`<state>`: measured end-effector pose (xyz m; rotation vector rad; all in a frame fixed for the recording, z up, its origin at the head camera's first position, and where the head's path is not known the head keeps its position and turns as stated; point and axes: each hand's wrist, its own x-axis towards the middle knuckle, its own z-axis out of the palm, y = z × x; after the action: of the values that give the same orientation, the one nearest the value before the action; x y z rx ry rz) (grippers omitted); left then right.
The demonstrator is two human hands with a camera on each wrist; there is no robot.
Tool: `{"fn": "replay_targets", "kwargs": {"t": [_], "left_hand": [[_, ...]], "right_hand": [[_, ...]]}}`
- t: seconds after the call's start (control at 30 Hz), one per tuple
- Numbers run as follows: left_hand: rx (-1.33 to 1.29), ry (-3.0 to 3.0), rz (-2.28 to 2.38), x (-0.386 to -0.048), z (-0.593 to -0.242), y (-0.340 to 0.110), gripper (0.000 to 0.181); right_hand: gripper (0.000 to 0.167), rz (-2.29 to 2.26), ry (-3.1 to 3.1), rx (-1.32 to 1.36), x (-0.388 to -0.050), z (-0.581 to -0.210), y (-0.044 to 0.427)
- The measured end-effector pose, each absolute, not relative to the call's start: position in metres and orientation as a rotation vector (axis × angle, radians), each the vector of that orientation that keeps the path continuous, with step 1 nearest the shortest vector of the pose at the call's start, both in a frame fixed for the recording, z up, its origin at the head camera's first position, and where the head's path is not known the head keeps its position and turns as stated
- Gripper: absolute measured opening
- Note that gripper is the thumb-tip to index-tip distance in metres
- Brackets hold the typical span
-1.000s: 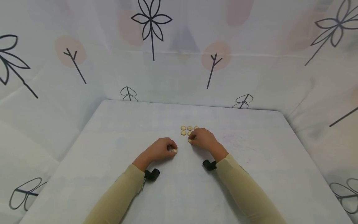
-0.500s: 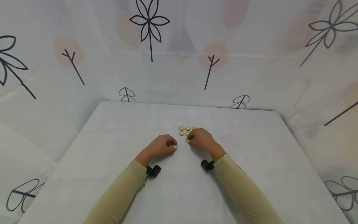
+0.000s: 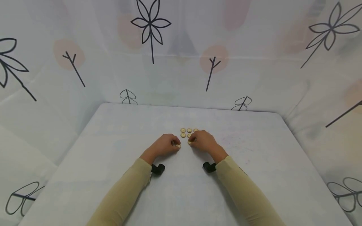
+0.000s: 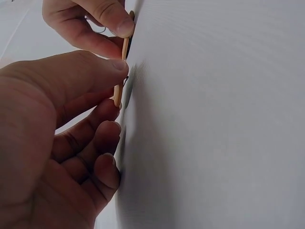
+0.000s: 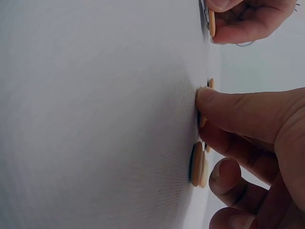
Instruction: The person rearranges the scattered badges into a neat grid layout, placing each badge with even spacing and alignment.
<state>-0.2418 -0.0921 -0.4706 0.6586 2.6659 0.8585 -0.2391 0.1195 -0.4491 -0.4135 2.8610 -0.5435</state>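
Observation:
In the head view my left hand (image 3: 164,145) pinches a small round wooden disc (image 3: 178,146) just left of the disc group. The left wrist view shows this disc (image 4: 117,95) edge-on between thumb and fingers, close over the table. My right hand (image 3: 204,140) holds another wooden disc (image 3: 189,142) by thumb and finger, low at the table's surface. Beyond it lie more pale discs in two rows, among them a back-row disc (image 3: 183,130) and a front-row disc (image 3: 183,135). The right hand hides part of these rows.
A white table (image 3: 113,125) spreads under both hands. Behind and beside it hangs a white cloth (image 3: 175,78) with line-drawn flowers. Each wrist carries a dark camera, such as the left wrist camera (image 3: 158,169) and the right wrist camera (image 3: 209,167).
My left hand has moved away from me and slightly right, bringing its disc nearer the rows. The right hand stays at nearly the same spot beside the rows. The head view has shifted slightly.

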Motion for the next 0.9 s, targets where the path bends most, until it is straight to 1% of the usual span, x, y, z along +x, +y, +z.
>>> {"fn": "replay_targets", "kwargs": {"t": [0.43,0.9], "left_hand": [[0.720,2.694,0.864,-0.250,-0.469,-0.081,0.019],[0.724,2.719,0.838,-0.258,-0.470,-0.070,0.021]], "right_hand": [[0.015,-0.549,2.873,-0.433,-0.239,-0.452,0.120],[0.016,-0.576,2.877,-0.445,-0.239,-0.452,0.120]]}}
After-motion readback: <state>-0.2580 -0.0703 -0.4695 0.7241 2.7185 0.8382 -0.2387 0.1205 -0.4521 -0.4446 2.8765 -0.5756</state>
